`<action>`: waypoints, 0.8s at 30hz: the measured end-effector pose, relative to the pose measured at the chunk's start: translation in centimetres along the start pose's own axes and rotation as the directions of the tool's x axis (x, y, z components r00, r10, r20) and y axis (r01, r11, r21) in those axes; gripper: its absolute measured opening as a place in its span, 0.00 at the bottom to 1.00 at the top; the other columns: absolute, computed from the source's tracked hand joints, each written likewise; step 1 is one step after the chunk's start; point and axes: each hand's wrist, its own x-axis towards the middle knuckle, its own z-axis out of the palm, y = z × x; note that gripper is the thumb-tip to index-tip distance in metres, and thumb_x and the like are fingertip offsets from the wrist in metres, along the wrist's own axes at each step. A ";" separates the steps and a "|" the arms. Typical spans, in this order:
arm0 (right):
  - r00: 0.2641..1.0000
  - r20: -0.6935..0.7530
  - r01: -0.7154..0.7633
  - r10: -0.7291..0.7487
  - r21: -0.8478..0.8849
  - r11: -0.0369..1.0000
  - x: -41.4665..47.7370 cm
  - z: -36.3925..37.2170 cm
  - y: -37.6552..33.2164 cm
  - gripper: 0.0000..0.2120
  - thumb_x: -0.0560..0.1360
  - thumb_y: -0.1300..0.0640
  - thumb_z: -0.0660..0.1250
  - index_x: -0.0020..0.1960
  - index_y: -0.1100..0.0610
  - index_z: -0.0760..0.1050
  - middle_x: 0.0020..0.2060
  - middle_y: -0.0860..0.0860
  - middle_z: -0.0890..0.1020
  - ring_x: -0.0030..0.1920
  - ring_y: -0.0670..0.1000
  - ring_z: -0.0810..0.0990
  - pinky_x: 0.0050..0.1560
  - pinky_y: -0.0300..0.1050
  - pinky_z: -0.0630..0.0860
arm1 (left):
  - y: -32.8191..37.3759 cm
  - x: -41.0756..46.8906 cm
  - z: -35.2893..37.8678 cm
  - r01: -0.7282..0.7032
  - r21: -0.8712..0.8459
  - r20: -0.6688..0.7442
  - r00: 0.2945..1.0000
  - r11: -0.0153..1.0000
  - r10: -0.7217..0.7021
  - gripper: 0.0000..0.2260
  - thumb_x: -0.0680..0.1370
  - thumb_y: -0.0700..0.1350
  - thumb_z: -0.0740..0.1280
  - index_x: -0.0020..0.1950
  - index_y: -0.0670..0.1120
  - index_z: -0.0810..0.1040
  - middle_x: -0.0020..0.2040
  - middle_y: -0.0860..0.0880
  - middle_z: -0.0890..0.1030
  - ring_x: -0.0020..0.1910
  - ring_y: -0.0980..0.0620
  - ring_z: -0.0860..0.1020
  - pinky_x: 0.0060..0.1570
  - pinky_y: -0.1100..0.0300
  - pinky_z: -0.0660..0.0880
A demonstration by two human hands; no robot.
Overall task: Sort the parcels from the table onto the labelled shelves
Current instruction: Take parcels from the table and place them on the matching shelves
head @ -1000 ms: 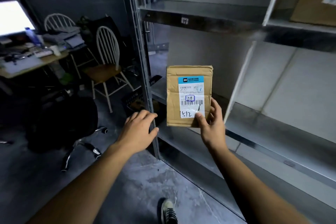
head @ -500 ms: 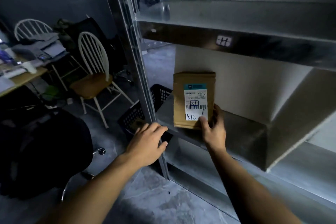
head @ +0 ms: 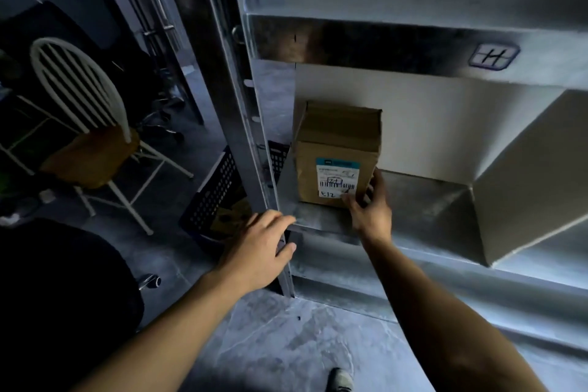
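Note:
A brown cardboard parcel [head: 337, 149] with a white and blue label marked 512 stands upright on the metal shelf [head: 423, 197], near its left end, under the shelf edge that carries an "H" label [head: 494, 56]. My right hand [head: 369, 204] grips the parcel's lower right corner, thumb on the label side. My left hand [head: 261, 245] hovers with fingers spread at the shelf's front left corner, beside the upright post, holding nothing.
A white panel [head: 521, 175] leans inside the shelf at the right. A black perforated crate [head: 216, 197] sits on the floor left of the rack's post [head: 241, 99]. A white spindle chair [head: 82, 124] and a dark office chair [head: 57, 289] stand further left.
The parcel has gone from held in the air in front of the rack to standing on the shelf below the H label. My right hand still grips it; my view has moved closer.

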 end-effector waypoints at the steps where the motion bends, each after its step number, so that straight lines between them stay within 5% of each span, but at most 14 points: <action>1: 1.000 -0.010 -0.013 0.013 -0.002 1.000 -0.1 0.3 -0.1 0.37 0.75 0.54 0.73 0.75 0.36 0.57 0.66 0.47 0.78 0.65 0.49 0.77 0.65 0.53 0.76 | -0.4 -0.1 0.1 -0.011 -0.008 0.008 1.000 1.000 0.011 0.21 0.78 0.52 0.65 0.71 0.51 0.69 0.65 0.54 0.71 0.63 0.52 0.68 0.64 0.55 0.68; 5: 0.998 -0.051 -0.026 0.027 0.012 1.000 -0.4 1.3 -0.2 0.38 0.75 0.55 0.73 0.76 0.38 0.56 0.67 0.48 0.77 0.65 0.48 0.77 0.65 0.50 0.75 | -1.5 -0.1 0.1 -0.040 -0.038 0.019 0.999 0.998 0.041 0.21 0.78 0.52 0.65 0.71 0.51 0.69 0.65 0.54 0.70 0.64 0.53 0.68 0.65 0.55 0.67; 8: 0.998 -0.064 -0.033 0.029 -0.060 0.998 -1.0 1.1 -0.3 0.37 0.74 0.50 0.73 0.75 0.38 0.56 0.72 0.49 0.72 0.69 0.53 0.74 0.67 0.58 0.74 | -2.1 -0.2 0.2 -0.055 -0.050 0.026 0.998 0.997 0.056 0.21 0.78 0.51 0.65 0.71 0.50 0.69 0.65 0.54 0.70 0.64 0.52 0.68 0.65 0.55 0.68; 13: 0.994 -0.024 0.091 -0.104 -0.317 0.944 -4.7 -1.3 -0.1 0.24 0.78 0.51 0.68 0.72 0.54 0.68 0.67 0.55 0.74 0.65 0.56 0.75 0.66 0.55 0.73 | -1.7 -0.4 0.5 -0.121 -0.080 0.026 0.992 0.989 0.123 0.20 0.77 0.50 0.67 0.69 0.49 0.72 0.62 0.52 0.72 0.62 0.50 0.70 0.63 0.52 0.69; 19: 0.940 0.118 0.303 -0.319 -0.718 0.627 -9.5 -7.1 0.7 0.20 0.75 0.46 0.64 0.62 0.56 0.77 0.56 0.55 0.80 0.53 0.62 0.79 0.49 0.53 0.78 | 1.7 0.7 2.2 -0.266 -0.060 0.043 0.962 0.962 0.268 0.21 0.77 0.50 0.66 0.69 0.49 0.70 0.63 0.51 0.73 0.62 0.48 0.70 0.64 0.52 0.68; 24: 0.972 0.079 0.165 -0.220 -0.899 0.405 -13.6 -13.9 1.2 0.20 0.75 0.42 0.62 0.61 0.53 0.75 0.55 0.54 0.79 0.54 0.61 0.78 0.50 0.53 0.74 | 8.2 1.6 4.8 -0.418 -0.036 0.099 0.902 0.908 0.419 0.19 0.78 0.51 0.64 0.68 0.50 0.71 0.62 0.51 0.73 0.60 0.46 0.71 0.61 0.52 0.68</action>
